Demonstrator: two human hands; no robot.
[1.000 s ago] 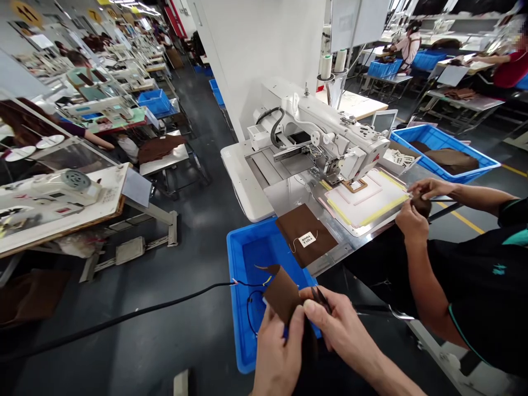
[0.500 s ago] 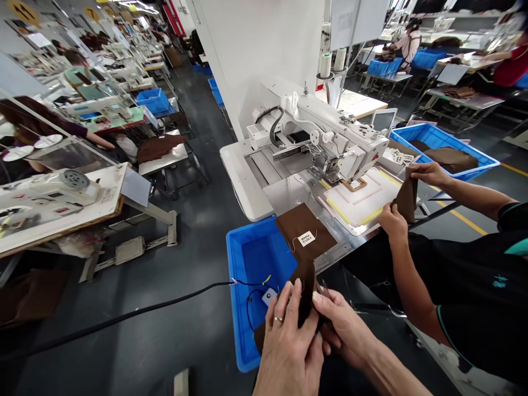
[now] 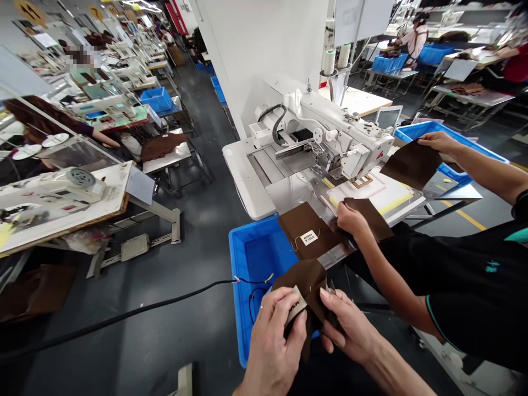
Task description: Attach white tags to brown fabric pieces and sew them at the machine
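My left hand (image 3: 274,335) is closed on a brown fabric piece (image 3: 307,275), its fingers and thumb at a pale label (image 3: 296,305) with dark lettering. Close on the right, my right hand (image 3: 350,324) is closed around what look like small thread snips (image 3: 332,287); a pointed tip shows above the fingers, and most of the tool is hidden. The fabric bends between both hands, above a blue bin (image 3: 237,297). Beyond them, another brown piece (image 3: 303,223) with a white label (image 3: 309,237) and a loose thread lies at the machine table's edge.
A white sewing machine (image 3: 330,121) stands ahead on its metal table. At right, a co-worker's hands (image 3: 352,220) hold two brown pieces over a white template (image 3: 371,192). A black cable (image 3: 165,303) runs into the bin. Another blue bin (image 3: 490,151) stands behind the co-worker's arm.
My left hand has shifted down and left and turned, so the label and more of the fabric show. The co-worker's hands have moved apart, now with a brown piece in each.
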